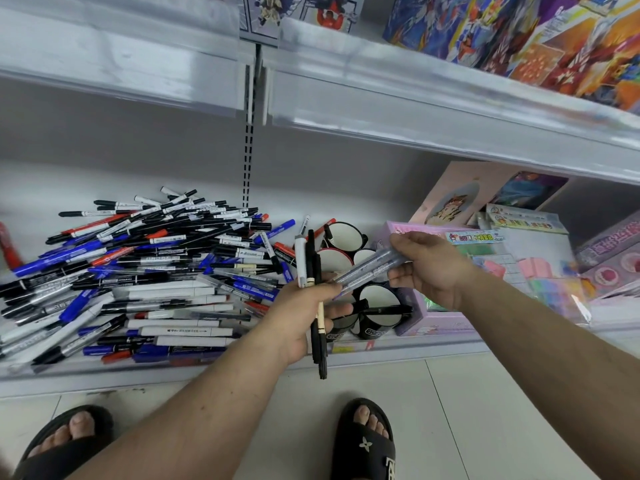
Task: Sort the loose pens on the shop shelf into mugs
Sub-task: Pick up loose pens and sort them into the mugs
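Note:
A big pile of loose pens (138,271), black, blue, red and white, covers the left of the low shelf (207,370). Right of it stand several black mugs with white insides (379,308), the back one (344,235) holding a pen or two. My left hand (298,320) grips an upright bunch of black and white pens (311,268) in front of the mugs. My right hand (429,268) pinches two clear grey pens (372,268) that slant down toward my left hand, above the mugs.
Pink and purple stationery boxes (519,265) fill the shelf right of the mugs. An upper shelf edge (381,102) with colourful toy boxes overhangs. My sandalled feet (363,441) stand on the tiled floor below.

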A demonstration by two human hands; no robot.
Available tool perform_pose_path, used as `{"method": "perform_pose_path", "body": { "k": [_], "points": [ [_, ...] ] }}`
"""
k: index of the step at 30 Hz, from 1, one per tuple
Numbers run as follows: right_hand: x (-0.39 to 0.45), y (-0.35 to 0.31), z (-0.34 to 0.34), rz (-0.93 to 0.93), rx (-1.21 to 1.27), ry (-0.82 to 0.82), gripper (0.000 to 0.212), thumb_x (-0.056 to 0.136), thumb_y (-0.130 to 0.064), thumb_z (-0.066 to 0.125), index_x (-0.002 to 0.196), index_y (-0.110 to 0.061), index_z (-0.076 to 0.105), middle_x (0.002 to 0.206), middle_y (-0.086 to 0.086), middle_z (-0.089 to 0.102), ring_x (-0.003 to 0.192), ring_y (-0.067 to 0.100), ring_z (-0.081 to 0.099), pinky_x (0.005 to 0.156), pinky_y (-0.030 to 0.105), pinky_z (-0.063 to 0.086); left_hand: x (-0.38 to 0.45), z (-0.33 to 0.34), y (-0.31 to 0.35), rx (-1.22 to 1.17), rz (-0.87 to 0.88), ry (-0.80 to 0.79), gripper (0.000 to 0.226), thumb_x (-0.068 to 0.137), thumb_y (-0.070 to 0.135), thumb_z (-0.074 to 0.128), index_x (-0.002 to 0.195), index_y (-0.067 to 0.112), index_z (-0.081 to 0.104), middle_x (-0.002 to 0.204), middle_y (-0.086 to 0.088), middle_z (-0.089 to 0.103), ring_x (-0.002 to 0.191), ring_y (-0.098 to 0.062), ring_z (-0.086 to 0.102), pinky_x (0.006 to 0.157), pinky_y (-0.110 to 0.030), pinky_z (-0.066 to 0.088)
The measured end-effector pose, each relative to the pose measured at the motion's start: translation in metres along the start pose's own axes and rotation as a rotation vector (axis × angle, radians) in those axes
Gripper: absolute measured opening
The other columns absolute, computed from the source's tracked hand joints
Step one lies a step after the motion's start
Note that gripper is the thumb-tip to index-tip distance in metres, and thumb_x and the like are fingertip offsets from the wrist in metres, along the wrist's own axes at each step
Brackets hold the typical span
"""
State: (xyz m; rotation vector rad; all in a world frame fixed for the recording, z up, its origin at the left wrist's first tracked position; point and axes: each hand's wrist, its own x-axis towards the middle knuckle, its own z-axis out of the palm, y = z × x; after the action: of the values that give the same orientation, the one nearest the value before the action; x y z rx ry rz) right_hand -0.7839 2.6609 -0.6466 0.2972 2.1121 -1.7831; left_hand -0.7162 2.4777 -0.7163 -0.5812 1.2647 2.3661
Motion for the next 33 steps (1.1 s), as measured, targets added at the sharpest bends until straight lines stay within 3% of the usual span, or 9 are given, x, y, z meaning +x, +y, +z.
{"method": "perform_pose_path", "body": {
  "k": [3,7,11,14,21,25,27,30,33],
  "points": [
    [0.001,0.003,-0.004,-0.024,-0.081,0.048,0.020,0.102,-0.015,0.052,0.086,-0.004,0.057,0.056,0.009,0.060,0.041,0.015,0.053,0.039,0.023,0.046,0.007,0.000,0.000,0.050,0.057,0.050,0.014,0.088,0.003,0.066,0.097,0.014,0.069,0.082,-0.002,0.075,0.063,-0.017,0.071,0.048,-0.023,0.035],
    [0.019,0.000,-0.033,-0.061,-0.055,0.388,0.015,0.101,-0.013,0.055,0.087,-0.006,0.056,0.070,0.012,0.059,0.046,0.018,0.047,0.044,0.026,0.042,0.023,-0.015,0.005,0.042,0.095,0.153,0.014,0.084,0.004,0.070,0.094,0.014,0.068,0.086,-0.008,0.073,0.052,-0.013,0.059,0.048,-0.023,0.038],
    [0.044,0.005,-0.053,0.005,-0.103,0.455,0.007,0.097,-0.005,0.057,0.091,-0.002,0.057,0.087,0.020,0.065,0.061,0.026,0.059,0.070,0.039,0.061,0.034,-0.026,0.011,-0.074,0.070,0.190,0.013,0.088,0.003,0.064,0.099,0.008,0.068,0.076,-0.008,0.065,0.046,-0.011,0.047,0.040,-0.022,0.037],
    [0.063,0.021,-0.053,0.104,-0.233,0.489,0.009,0.094,-0.006,0.062,0.086,-0.003,0.062,0.087,0.021,0.072,0.068,0.030,0.069,0.083,0.050,0.060,0.032,-0.026,0.011,-0.078,0.063,0.122,0.011,0.089,0.002,0.063,0.098,0.007,0.067,0.068,-0.003,0.065,0.046,-0.011,0.045,0.041,-0.021,0.036],
    [0.089,0.058,-0.032,0.296,-0.072,0.476,0.016,0.096,0.000,0.054,0.110,0.007,0.058,0.087,0.019,0.068,0.045,0.021,0.067,0.046,0.030,0.058,0.027,-0.036,0.008,0.000,0.053,-0.004,0.012,0.092,0.002,0.058,0.101,0.002,0.066,0.066,0.000,0.064,0.045,-0.009,0.042,0.045,-0.022,0.033],
    [0.097,0.067,-0.030,0.310,0.110,0.401,0.032,0.099,0.001,0.047,0.130,0.009,0.050,0.114,0.021,0.066,0.081,0.026,0.073,0.076,0.027,0.060,0.024,-0.040,0.005,0.024,0.029,-0.057,0.018,0.091,-0.001,0.057,0.099,0.007,0.071,0.073,-0.004,0.067,0.046,-0.009,0.041,0.047,-0.022,0.031],
    [0.101,0.071,-0.030,0.291,0.031,0.421,0.034,0.095,-0.001,0.057,0.127,0.012,0.053,0.094,0.021,0.069,0.077,0.028,0.072,0.068,0.032,0.061,0.025,-0.043,0.003,0.010,0.008,-0.087,0.023,0.091,-0.002,0.056,0.106,0.008,0.071,0.080,-0.005,0.068,0.046,-0.008,0.041,0.046,-0.022,0.033],
    [0.102,0.073,-0.031,0.290,-0.072,0.435,0.044,0.093,-0.021,0.065,0.126,0.007,0.054,0.093,0.018,0.071,0.071,0.030,0.073,0.058,0.033,0.061,0.024,-0.044,0.004,0.005,-0.031,-0.139,0.025,0.090,0.000,0.056,0.112,0.004,0.067,0.075,-0.004,0.067,0.045,-0.008,0.041,0.043,-0.021,0.033],
    [0.089,0.066,-0.032,0.219,-0.461,0.508,0.046,0.093,-0.043,0.052,0.111,-0.002,0.063,0.087,0.013,0.071,0.072,0.031,0.071,0.055,0.028,0.052,0.019,-0.040,0.008,-0.014,-0.036,-0.201,0.030,0.080,0.004,0.061,0.110,0.000,0.062,0.072,-0.005,0.065,0.044,-0.008,0.041,0.040,-0.020,0.033]
  ]
}}
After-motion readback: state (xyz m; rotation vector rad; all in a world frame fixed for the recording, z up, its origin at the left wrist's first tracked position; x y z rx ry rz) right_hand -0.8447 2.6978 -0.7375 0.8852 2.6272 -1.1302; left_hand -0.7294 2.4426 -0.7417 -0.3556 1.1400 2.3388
